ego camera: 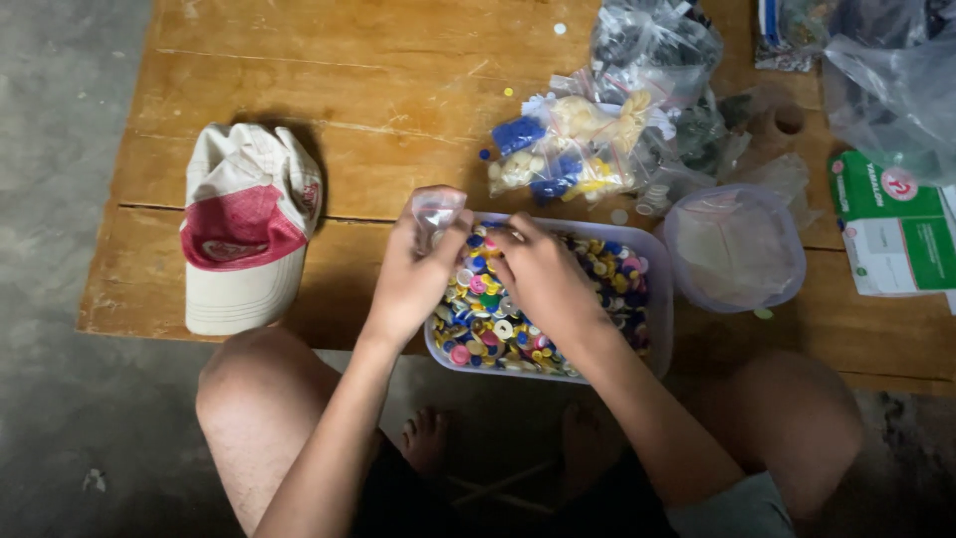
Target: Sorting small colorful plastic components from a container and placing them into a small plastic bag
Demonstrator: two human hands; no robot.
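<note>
A rectangular clear plastic tray (659, 299) full of small coloured buttons (485, 317) sits at the near edge of a low wooden table (378, 100). My left hand (413, 271) pinches a small clear plastic bag (437, 208) just above the tray's left end. My right hand (538, 274) lies over the buttons in the tray, its fingertips reaching toward the bag's mouth. Whether it pinches a button is hidden by the fingers.
A white and red cap (244, 224) lies at the left of the table. Clear bags of sorted buttons (573, 149) are piled behind the tray. A round plastic tub (735, 247) stands to the right, beside a green and white packet (891, 224). My bare knees are below.
</note>
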